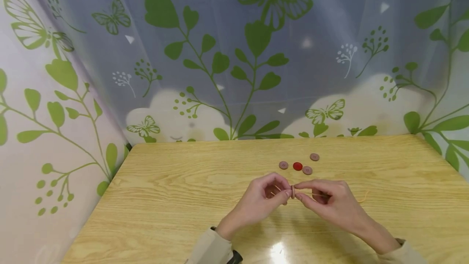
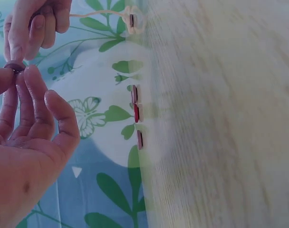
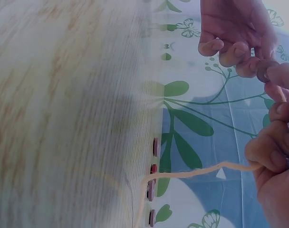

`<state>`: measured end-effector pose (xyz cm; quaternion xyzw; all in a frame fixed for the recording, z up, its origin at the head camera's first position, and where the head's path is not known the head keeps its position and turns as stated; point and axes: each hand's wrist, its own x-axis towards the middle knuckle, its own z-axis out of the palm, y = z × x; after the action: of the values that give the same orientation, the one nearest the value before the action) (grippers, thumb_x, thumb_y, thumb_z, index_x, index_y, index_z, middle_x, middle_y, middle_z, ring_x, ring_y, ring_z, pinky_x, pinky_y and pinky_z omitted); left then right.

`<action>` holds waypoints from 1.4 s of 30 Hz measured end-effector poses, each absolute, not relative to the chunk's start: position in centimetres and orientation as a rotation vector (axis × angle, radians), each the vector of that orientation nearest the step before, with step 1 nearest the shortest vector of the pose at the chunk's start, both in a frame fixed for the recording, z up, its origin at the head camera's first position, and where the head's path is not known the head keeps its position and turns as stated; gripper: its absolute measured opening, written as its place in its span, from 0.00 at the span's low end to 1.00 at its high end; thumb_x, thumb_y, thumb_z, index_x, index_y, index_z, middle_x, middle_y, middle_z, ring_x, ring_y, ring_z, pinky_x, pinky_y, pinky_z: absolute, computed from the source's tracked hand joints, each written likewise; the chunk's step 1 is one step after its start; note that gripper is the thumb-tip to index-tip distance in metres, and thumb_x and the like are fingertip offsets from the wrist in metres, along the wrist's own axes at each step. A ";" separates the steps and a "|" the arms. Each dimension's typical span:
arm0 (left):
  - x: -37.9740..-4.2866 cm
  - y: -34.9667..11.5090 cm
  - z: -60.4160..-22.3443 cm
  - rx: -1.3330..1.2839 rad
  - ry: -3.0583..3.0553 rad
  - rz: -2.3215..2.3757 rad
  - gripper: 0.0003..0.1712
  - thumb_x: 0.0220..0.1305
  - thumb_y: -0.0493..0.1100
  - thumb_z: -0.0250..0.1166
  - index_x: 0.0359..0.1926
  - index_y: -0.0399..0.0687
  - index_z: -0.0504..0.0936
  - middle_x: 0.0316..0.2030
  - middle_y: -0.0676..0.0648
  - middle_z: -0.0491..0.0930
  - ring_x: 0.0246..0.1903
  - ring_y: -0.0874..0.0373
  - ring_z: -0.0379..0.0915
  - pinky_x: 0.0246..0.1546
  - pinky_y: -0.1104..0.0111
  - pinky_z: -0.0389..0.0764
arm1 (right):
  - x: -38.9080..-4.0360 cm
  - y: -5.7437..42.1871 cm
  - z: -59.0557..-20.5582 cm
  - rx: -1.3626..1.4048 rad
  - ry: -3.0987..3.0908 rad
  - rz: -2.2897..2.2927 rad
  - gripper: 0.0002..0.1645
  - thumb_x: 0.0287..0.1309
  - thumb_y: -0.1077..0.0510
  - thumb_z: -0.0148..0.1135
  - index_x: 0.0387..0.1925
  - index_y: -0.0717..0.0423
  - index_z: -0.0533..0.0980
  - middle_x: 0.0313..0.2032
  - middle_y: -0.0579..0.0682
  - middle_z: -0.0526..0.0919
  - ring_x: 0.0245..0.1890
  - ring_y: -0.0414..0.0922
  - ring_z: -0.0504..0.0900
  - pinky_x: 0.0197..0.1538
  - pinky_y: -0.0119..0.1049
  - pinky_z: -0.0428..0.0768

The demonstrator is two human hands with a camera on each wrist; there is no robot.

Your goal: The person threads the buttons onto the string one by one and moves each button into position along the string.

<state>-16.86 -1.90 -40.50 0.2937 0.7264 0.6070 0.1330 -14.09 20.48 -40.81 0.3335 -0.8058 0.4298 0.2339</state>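
Observation:
My left hand [image 1: 258, 199] pinches a brownish-pink button [image 1: 292, 192] on edge between thumb and fingertips, above the table. Right beside it, the thumb and forefinger of my right hand [image 1: 335, 202] meet at the button's other face. A pale orange string [image 3: 197, 173] runs through the right hand's curled fingers, and its tail hangs down to the table. In the head view, thin stretches of string show on both sides of the button; whether it passes through a hole cannot be made out. The left wrist view shows the button [image 2: 15, 66] partly covered by fingers.
Beyond the hands, a red button [image 1: 298, 166] lies among pinkish buttons [image 1: 283, 165] on the wooden table [image 1: 176, 182]. One pinkish button [image 1: 314, 157] sits farther back. A patterned curtain [image 1: 205, 105] stands behind the table's far edge.

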 end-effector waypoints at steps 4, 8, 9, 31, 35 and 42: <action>-16.8 -2.0 -40.5 0.836 2.089 1.772 0.05 0.72 0.39 0.63 0.45 0.43 0.81 0.44 0.38 0.85 0.33 0.68 0.80 0.39 0.65 0.86 | -14.1 20.5 -40.9 0.935 -2.209 1.201 0.24 0.45 0.73 0.76 0.44 0.50 0.87 0.14 0.36 0.65 0.19 0.21 0.58 0.21 0.16 0.62; -16.8 -2.1 -40.4 0.830 2.069 1.779 0.06 0.72 0.39 0.63 0.46 0.42 0.81 0.44 0.37 0.85 0.33 0.67 0.80 0.41 0.64 0.86 | -14.1 20.6 -40.9 0.941 -2.211 1.208 0.25 0.45 0.73 0.76 0.45 0.50 0.86 0.15 0.36 0.65 0.20 0.22 0.58 0.21 0.17 0.62; -16.8 -2.1 -40.5 0.827 2.065 1.781 0.06 0.72 0.39 0.63 0.46 0.42 0.81 0.44 0.37 0.85 0.33 0.67 0.80 0.40 0.65 0.86 | -14.1 20.6 -41.0 0.944 -2.212 1.208 0.25 0.45 0.73 0.76 0.45 0.51 0.86 0.15 0.36 0.65 0.20 0.22 0.58 0.21 0.17 0.62; -16.7 -1.9 -40.8 0.815 2.056 1.796 0.04 0.71 0.38 0.65 0.44 0.43 0.81 0.43 0.39 0.85 0.35 0.67 0.81 0.38 0.75 0.81 | -14.0 20.4 -41.0 0.897 -2.289 1.334 0.23 0.49 0.68 0.78 0.46 0.47 0.84 0.15 0.44 0.66 0.20 0.24 0.58 0.19 0.25 0.62; -16.6 -1.9 -40.8 0.818 2.052 1.794 0.04 0.71 0.38 0.64 0.44 0.43 0.81 0.44 0.38 0.85 0.36 0.66 0.81 0.39 0.75 0.82 | -14.0 20.4 -41.1 0.898 -2.283 1.319 0.23 0.48 0.68 0.78 0.46 0.47 0.84 0.16 0.42 0.66 0.20 0.24 0.59 0.19 0.23 0.62; -16.7 -2.0 -40.8 0.831 2.050 1.783 0.05 0.72 0.39 0.64 0.44 0.43 0.81 0.44 0.38 0.84 0.36 0.67 0.81 0.40 0.74 0.82 | -14.0 20.3 -41.2 0.904 -2.276 1.319 0.23 0.48 0.69 0.78 0.46 0.48 0.84 0.17 0.41 0.68 0.19 0.26 0.61 0.19 0.23 0.63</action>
<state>-16.67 -1.99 -40.81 0.2892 0.7133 0.6206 0.1496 -14.03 20.28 -41.17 0.3197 -0.8051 0.4664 0.1789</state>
